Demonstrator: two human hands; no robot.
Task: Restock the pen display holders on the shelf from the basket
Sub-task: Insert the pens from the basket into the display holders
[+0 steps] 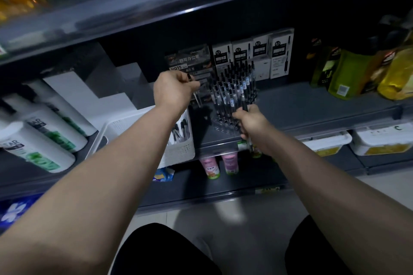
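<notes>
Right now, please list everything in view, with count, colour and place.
pen display holder: one, clear, middle shelf centre
pens: many, black, upright in holder
basket: one, white, left of holder, pens inside
pen boxes: four, white, behind holder
large bottles: at least three, white, shelf left
pouches: several, yellow-green, shelf right
small bottles: two, pink, lower shelf
tubs: two, white, lower right
left hand: one, fingers hold single pen, above holder's left side
right hand: one, fingers grip dark pen, front of holder
</notes>
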